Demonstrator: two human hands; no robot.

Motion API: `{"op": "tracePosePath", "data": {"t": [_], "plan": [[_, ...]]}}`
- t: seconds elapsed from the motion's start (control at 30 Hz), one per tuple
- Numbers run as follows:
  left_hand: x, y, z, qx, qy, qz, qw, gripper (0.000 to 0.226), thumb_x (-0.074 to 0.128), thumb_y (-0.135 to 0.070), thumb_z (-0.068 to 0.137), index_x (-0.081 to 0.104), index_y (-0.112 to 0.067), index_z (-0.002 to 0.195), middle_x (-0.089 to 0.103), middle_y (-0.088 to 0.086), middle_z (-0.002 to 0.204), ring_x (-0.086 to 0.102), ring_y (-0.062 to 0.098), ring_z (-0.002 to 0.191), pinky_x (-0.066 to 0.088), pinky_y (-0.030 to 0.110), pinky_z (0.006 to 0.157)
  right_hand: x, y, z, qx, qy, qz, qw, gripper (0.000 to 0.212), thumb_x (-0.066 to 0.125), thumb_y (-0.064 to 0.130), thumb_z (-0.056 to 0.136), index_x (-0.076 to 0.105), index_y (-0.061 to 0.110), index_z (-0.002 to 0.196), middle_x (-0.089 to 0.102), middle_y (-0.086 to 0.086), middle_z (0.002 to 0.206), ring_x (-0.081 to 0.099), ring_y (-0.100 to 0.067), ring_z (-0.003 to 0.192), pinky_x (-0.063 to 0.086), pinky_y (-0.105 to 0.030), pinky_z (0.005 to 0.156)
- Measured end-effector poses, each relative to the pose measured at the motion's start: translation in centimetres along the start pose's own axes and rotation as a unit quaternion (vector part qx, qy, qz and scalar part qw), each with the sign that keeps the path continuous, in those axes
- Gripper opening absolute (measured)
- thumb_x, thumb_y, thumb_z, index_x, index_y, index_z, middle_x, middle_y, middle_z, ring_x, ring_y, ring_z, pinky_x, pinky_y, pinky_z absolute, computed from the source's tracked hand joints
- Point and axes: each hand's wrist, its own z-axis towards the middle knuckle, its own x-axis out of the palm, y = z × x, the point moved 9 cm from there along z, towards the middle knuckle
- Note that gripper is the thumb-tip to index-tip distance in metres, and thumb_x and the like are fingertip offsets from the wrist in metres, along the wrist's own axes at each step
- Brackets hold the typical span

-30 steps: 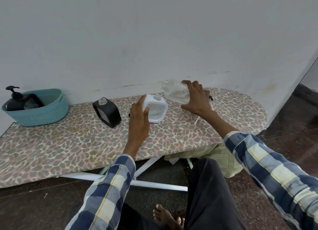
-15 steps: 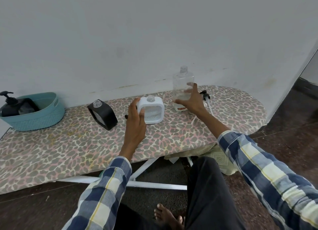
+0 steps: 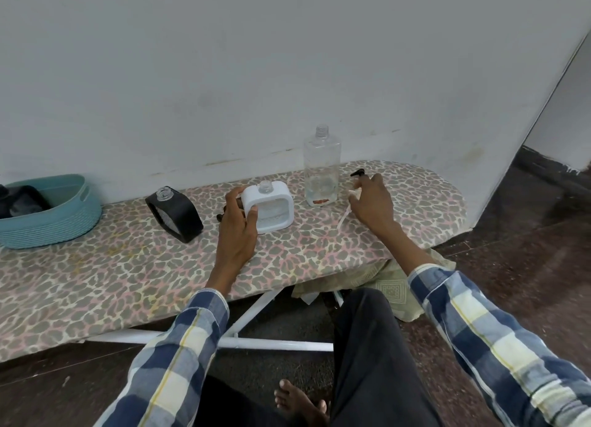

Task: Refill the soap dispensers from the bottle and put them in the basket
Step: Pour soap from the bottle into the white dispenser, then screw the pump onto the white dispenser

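My left hand [image 3: 236,225] grips the left side of the white square dispenser [image 3: 276,209], which stands upright with its neck uncapped on the ironing board [image 3: 128,266]. The clear bottle [image 3: 321,171] stands upright and uncapped just to its right, with nothing holding it. Further right, my right hand [image 3: 372,203] curls its fingers over a pump [image 3: 357,172] with a black nozzle; the pump's thin tube [image 3: 342,219] trails out on the board. A black dispenser [image 3: 176,215] without a pump stands to the left. The teal basket [image 3: 64,222] at far left holds another black dispenser [image 3: 22,203].
The board runs along a white wall [image 3: 287,59]. A small dark part [image 3: 220,216] lies behind my left hand. A folded cloth [image 3: 393,279] hangs under the board's right end, above its white legs [image 3: 275,343]. My knee and bare foot are below.
The clear bottle went from tilted over the white dispenser to standing upright on the board. My right hand let it go and moved right onto the pump. My left hand kept its hold.
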Motion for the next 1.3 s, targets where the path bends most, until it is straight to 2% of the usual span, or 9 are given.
{"op": "tracePosePath", "data": {"t": [0.13,0.2,0.33,0.43,0.53,0.63,0.8,1.0,1.3], "plan": [[0.1,0.1,0.1,0.0,0.004,0.002,1.0,0.043,0.052,-0.034,0.112,0.037,-0.027,0.152,0.055,0.001,0.145,0.057,0.02,0.121,0.051,0.038,0.1,0.7,0.2,-0.3,0.017,0.046,-0.045,0.998,0.037,0.065,0.034,0.102,0.063,0.014,0.133,0.058,-0.016,0.139,0.062,-0.036,0.12,0.051,-0.043,0.097],[0.1,-0.1,0.1,0.006,0.004,0.003,1.0,0.041,0.052,-0.035,0.112,0.038,-0.027,0.15,0.054,-0.006,0.141,0.058,0.021,0.121,0.051,0.037,0.099,0.9,0.4,-0.5,0.022,0.061,-0.041,0.997,0.039,0.065,0.035,0.102,0.063,0.014,0.134,0.062,-0.018,0.134,0.063,-0.037,0.119,0.052,-0.043,0.096],[0.0,-0.2,0.1,0.001,0.001,0.01,1.0,0.041,0.054,-0.033,0.113,0.041,-0.021,0.15,0.053,-0.008,0.135,0.058,0.019,0.115,0.047,0.033,0.093,0.6,0.5,-0.8,0.036,0.041,0.002,0.999,0.03,0.068,0.027,0.096,0.065,0.012,0.123,0.069,-0.018,0.115,0.066,-0.035,0.101,0.052,-0.038,0.082],[0.0,-0.2,0.1,0.002,0.002,0.007,1.0,0.041,0.054,-0.034,0.112,0.041,-0.021,0.149,0.054,-0.007,0.134,0.059,0.019,0.114,0.048,0.033,0.093,0.1,0.5,-1.5,0.053,0.019,0.067,0.996,0.022,0.07,0.025,0.093,0.062,0.015,0.111,0.069,-0.01,0.096,0.061,-0.026,0.083,0.044,-0.033,0.07],[0.1,-0.1,0.1,-0.002,0.003,0.006,1.0,0.042,0.054,-0.035,0.112,0.041,-0.021,0.149,0.055,-0.007,0.135,0.059,0.019,0.114,0.049,0.034,0.093,-1.4,1.4,-2.9,0.045,-0.05,0.158,0.985,0.023,0.071,0.027,0.091,0.06,0.017,0.108,0.067,-0.003,0.089,0.063,-0.02,0.075,0.041,-0.03,0.061],[0.1,-0.2,0.1,0.0,0.004,0.004,1.0,0.042,0.054,-0.037,0.113,0.04,-0.021,0.15,0.055,-0.007,0.137,0.059,0.018,0.115,0.05,0.033,0.094,-3.3,3.3,-4.3,0.008,-0.138,0.239,0.961,0.022,0.072,0.03,0.092,0.059,0.02,0.107,0.068,-0.001,0.09,0.066,-0.013,0.074,0.052,-0.032,0.063],[0.0,-0.1,0.0,-0.003,0.003,0.001,1.0,0.043,0.053,-0.039,0.113,0.04,-0.022,0.15,0.056,-0.005,0.138,0.06,0.018,0.115,0.051,0.033,0.093,-5.2,8.2,-5.6,-0.059,-0.193,0.35,0.915,0.024,0.071,0.028,0.099,0.057,0.018,0.116,0.068,0.001,0.099,0.066,0.001,0.082,0.051,-0.01,0.063],[0.0,0.0,0.1,-0.009,0.002,0.011,1.0,0.044,0.053,-0.041,0.113,0.04,-0.022,0.151,0.057,-0.007,0.137,0.06,0.016,0.113,0.052,0.033,0.092,-5.7,12.3,-5.8,-0.091,-0.224,0.407,0.881,0.025,0.07,0.029,0.101,0.056,0.018,0.119,0.068,0.001,0.106,0.067,-0.006,0.083,0.052,-0.012,0.068],[-0.1,-0.1,0.0,-0.01,0.001,0.012,1.0,0.045,0.052,-0.044,0.112,0.041,-0.023,0.151,0.056,-0.01,0.132,0.06,0.015,0.111,0.055,0.035,0.092,-5.5,14.6,-4.9,-0.129,-0.232,0.419,0.868,0.027,0.07,0.027,0.103,0.058,0.015,0.124,0.068,0.0,0.111,0.067,-0.011,0.085,0.056,-0.019,0.073]]}}
